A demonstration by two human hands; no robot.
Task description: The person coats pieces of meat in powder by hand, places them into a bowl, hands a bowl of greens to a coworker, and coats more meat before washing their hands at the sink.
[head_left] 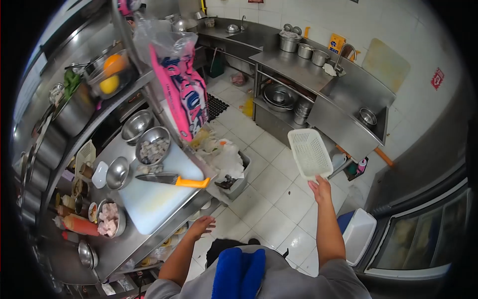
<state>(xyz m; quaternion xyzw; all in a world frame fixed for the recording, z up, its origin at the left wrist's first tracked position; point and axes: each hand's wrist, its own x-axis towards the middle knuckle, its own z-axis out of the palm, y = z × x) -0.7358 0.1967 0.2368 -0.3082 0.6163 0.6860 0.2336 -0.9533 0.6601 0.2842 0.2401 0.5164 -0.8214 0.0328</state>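
A white perforated plastic basket [310, 153] hangs over the tiled floor, its near end gripped by my right hand [320, 189] with the arm stretched forward. My left hand [200, 226] is in the air beside the counter edge, fingers apart and nothing in them. Nearest to it is a white cutting board [149, 207]. On the board's far side lies a knife with an orange handle [193, 183]. Beyond the knife stands a metal bowl of grey pieces that look like shrimp [153, 149]. Pink meat chunks [107, 219] fill another bowl at the left.
A full waste bin [241, 182] stands by the counter's end. Ahead are a steel sink [378, 122] and a steel table with pots [290, 42]. A fridge with glass doors [423, 239] is at the right, next to a white container [359, 236].
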